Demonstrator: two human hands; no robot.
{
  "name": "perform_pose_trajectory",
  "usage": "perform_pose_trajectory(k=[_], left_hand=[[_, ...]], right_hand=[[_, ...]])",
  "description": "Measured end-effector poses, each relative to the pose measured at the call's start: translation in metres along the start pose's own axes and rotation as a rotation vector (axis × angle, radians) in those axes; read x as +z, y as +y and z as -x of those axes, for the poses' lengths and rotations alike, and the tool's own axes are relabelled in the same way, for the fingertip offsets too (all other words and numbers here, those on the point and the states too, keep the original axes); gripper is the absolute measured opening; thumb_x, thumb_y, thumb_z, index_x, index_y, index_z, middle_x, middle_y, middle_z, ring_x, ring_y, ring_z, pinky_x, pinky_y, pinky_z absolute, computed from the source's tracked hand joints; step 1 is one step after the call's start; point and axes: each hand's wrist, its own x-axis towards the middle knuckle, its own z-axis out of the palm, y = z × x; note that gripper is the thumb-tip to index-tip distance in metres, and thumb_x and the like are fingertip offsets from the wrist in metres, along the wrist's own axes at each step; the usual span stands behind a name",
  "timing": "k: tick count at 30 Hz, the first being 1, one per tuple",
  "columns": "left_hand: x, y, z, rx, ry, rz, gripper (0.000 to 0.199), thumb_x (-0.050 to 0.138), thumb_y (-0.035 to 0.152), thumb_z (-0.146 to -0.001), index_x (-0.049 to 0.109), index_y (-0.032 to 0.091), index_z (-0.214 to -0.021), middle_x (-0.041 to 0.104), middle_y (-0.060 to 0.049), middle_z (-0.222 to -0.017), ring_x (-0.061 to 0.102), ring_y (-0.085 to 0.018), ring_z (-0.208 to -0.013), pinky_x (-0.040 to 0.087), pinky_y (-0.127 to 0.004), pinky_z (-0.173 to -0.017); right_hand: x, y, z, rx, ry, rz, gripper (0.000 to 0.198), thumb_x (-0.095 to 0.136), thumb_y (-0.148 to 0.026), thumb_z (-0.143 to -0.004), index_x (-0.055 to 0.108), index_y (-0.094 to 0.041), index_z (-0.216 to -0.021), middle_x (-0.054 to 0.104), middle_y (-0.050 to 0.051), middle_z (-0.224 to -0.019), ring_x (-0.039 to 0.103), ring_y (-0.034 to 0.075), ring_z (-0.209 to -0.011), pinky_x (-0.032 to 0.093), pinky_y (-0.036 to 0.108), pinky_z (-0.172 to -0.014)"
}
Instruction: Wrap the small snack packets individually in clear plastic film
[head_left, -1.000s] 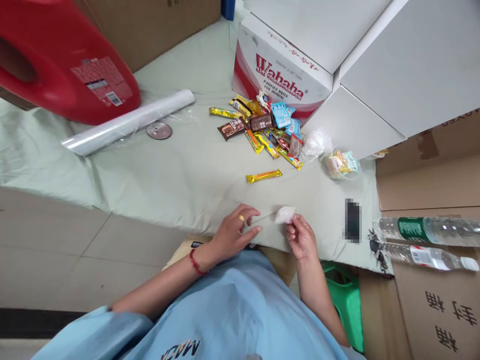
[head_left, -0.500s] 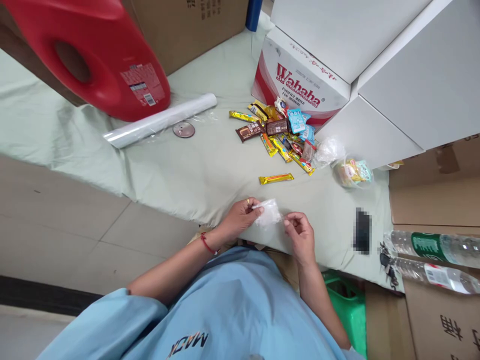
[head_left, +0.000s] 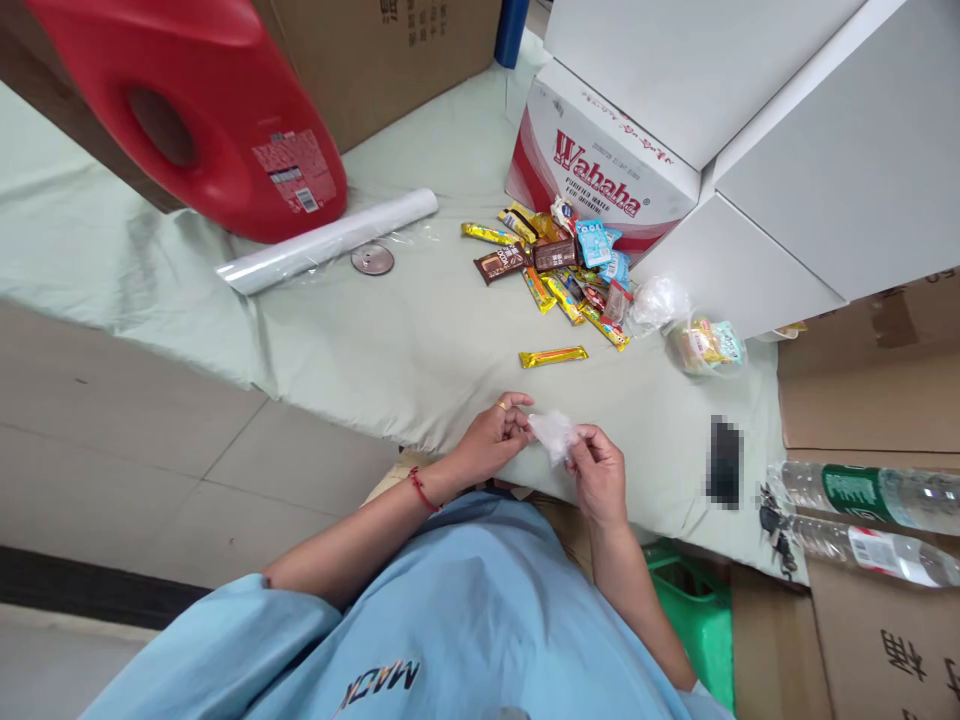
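Note:
A small, crumpled piece of clear plastic [head_left: 553, 436], seemingly a thin bag, is stretched between my hands just above the near edge of the table. My left hand [head_left: 495, 438] pinches its left corner between thumb and fingertips, with one finger held out straighter. On the other side, my right hand [head_left: 600, 476] grips the right end between thumb and forefinger. Beyond them a single yellow wrapped snack stick [head_left: 553, 357] lies apart from a heap of wrapped snacks [head_left: 555, 255].
A plastic wrap roll [head_left: 330, 240] and a round disc [head_left: 373, 259] lie left, near a red jug [head_left: 247, 170]. A Wahaha carton [head_left: 600, 160] stands behind the snacks. To the right are crumpled plastic [head_left: 660, 305], a bagged snack bundle [head_left: 705, 345], a blurred dark object [head_left: 724, 462] and bottles [head_left: 862, 495].
The plastic has shifted slightly right and gone from a flat, folded square to a crumpled, drawn-out shape. My left fingers have slid to its corner, and my right hand grips more of it.

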Motion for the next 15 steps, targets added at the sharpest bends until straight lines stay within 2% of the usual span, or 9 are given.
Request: perform_pose_trajectory(k=[3,6,8,10,11,14,15], left_hand=[[-0.002,0.001,0.0,-0.004,0.024,0.05,0.047,0.074,0.038,-0.084,0.049,0.021,-0.121,0.062,0.003,-0.084,0.054,-0.011,-0.069,0.042,-0.026,-0.068],[0.001,0.004,0.004,0.028,0.018,-0.013,0.036,0.071,0.045,-0.089,0.053,0.021,-0.108,0.061,0.002,-0.085,0.055,-0.012,-0.073,0.044,-0.027,-0.069],[0.006,0.005,0.007,0.064,0.02,-0.096,0.04,0.075,0.047,-0.086,0.054,0.022,-0.108,0.063,-0.002,-0.098,0.056,-0.013,-0.075,0.044,-0.026,-0.065],[0.012,0.006,0.009,0.109,0.047,-0.198,0.043,0.079,0.041,-0.082,0.055,0.022,-0.112,0.062,-0.004,-0.111,0.057,-0.012,-0.076,0.044,-0.026,-0.063],[0.013,0.005,0.009,0.135,0.069,-0.249,0.037,0.077,0.036,-0.084,0.056,0.022,-0.112,0.062,-0.004,-0.112,0.058,-0.013,-0.077,0.045,-0.026,-0.064],[0.014,0.003,0.008,0.218,0.117,-0.373,0.006,0.058,0.022,-0.092,0.061,0.021,-0.098,0.063,-0.002,-0.097,0.059,-0.014,-0.077,0.047,-0.028,-0.071],[0.013,0.002,0.007,0.24,0.119,-0.403,0.007,0.055,0.019,-0.093,0.062,0.021,-0.093,0.062,-0.002,-0.091,0.058,-0.015,-0.077,0.047,-0.028,-0.072]], right_hand=[[-0.003,-0.001,-0.003,0.122,0.073,-0.212,0.044,0.086,-0.06,-0.074,0.063,-0.022,-0.081,0.051,-0.006,-0.065,0.04,0.008,-0.052,0.034,0.021,-0.046],[-0.006,0.002,-0.004,0.127,0.151,-0.194,0.043,0.088,-0.056,-0.072,0.064,-0.022,-0.082,0.053,-0.006,-0.068,0.041,0.008,-0.053,0.034,0.02,-0.045],[-0.005,0.006,-0.001,0.11,0.16,-0.141,0.039,0.086,-0.055,-0.077,0.066,-0.022,-0.084,0.055,-0.005,-0.069,0.044,0.009,-0.053,0.036,0.021,-0.045],[-0.003,0.011,0.004,0.099,0.102,-0.099,0.036,0.082,-0.054,-0.082,0.067,-0.022,-0.086,0.058,-0.004,-0.071,0.047,0.01,-0.054,0.04,0.022,-0.048],[-0.002,0.013,0.006,0.099,0.056,-0.081,0.035,0.08,-0.055,-0.084,0.068,-0.022,-0.087,0.06,-0.003,-0.072,0.049,0.01,-0.055,0.043,0.023,-0.05],[-0.002,0.015,0.01,0.101,-0.086,-0.034,0.037,0.075,-0.058,-0.089,0.071,-0.023,-0.101,0.063,-0.002,-0.073,0.055,0.013,-0.06,0.049,0.026,-0.057],[-0.003,0.015,0.011,0.094,-0.117,-0.018,0.04,0.072,-0.059,-0.091,0.072,-0.023,-0.107,0.063,-0.002,-0.072,0.056,0.014,-0.061,0.05,0.027,-0.058]])
